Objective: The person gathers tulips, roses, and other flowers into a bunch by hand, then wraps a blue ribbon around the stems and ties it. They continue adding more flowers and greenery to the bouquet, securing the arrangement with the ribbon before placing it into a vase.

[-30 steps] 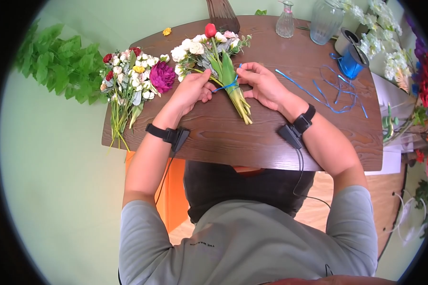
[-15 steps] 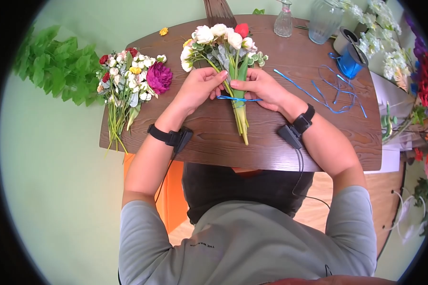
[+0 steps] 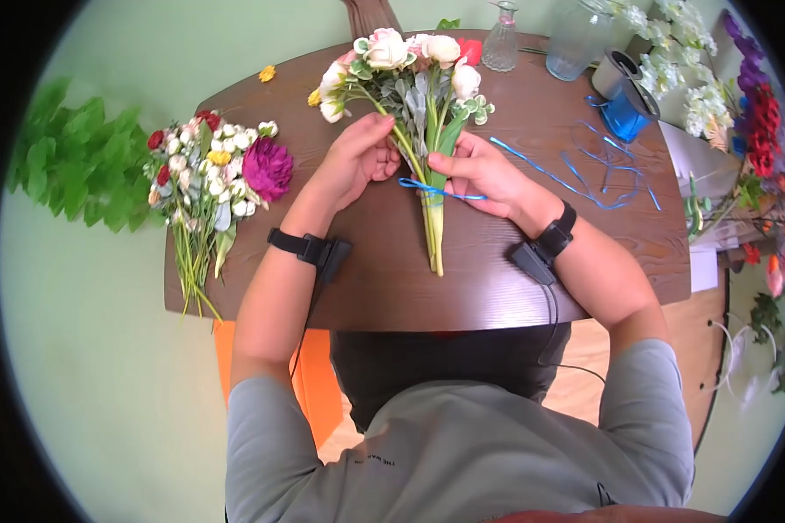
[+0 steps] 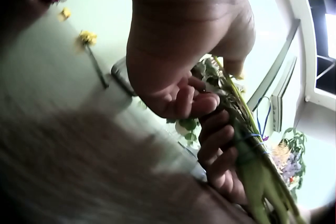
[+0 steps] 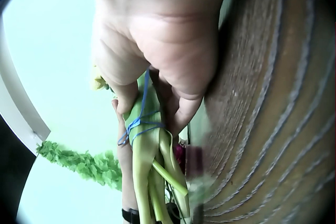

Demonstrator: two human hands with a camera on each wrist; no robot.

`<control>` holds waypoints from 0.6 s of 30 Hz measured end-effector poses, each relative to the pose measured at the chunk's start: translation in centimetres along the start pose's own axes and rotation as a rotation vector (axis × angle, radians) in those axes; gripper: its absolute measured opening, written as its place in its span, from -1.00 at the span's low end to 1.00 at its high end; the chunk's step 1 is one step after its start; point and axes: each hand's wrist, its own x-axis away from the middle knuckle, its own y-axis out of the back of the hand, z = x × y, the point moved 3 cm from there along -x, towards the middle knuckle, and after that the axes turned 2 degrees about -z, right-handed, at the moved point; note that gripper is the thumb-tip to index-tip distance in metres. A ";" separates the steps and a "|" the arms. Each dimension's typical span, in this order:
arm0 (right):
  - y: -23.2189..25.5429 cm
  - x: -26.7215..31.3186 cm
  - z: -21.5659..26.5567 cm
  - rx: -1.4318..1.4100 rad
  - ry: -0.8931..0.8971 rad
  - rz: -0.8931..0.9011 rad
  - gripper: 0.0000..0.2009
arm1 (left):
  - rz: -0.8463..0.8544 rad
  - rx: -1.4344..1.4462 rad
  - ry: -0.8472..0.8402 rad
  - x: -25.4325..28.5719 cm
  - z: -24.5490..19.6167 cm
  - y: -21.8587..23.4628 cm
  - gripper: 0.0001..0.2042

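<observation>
Bouquet (image 3: 423,131) lies mid-table (image 3: 497,270), heads away. Left hand (image 3: 358,161) and right hand (image 3: 480,170) both pinch stems at the blue ribbon (image 3: 427,187). Best tied by keeping stems bunched, ribbon taut.

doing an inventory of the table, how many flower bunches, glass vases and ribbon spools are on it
flower bunches: 2, the held bouquet and the loose bunch
glass vases: 2, the small vase and the large jar
ribbon spools: 1, the blue spool
total: 5
</observation>
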 end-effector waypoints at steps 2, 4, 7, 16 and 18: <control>0.2 0.2 -0.1 0.013 -0.021 -0.010 -0.70 | 0.115 0.147 0.026 -0.6 -0.1 0.7 -0.73; 0.3 0.1 -0.2 0.039 -0.066 -0.006 -0.70 | 0.241 0.261 0.076 -1.4 0.3 2.2 -0.67; -0.3 0.2 -0.1 0.063 -0.088 -0.019 -0.73 | 0.237 0.367 0.092 -2.5 1.5 3.5 -0.71; -2.4 0.7 0.8 0.193 -0.092 -0.127 -0.69 | 0.241 0.386 0.090 -2.7 2.2 4.2 -0.85; -4.0 1.3 3.1 0.341 -0.032 -0.178 -0.66 | 0.278 0.388 0.070 -2.4 2.2 4.1 -0.86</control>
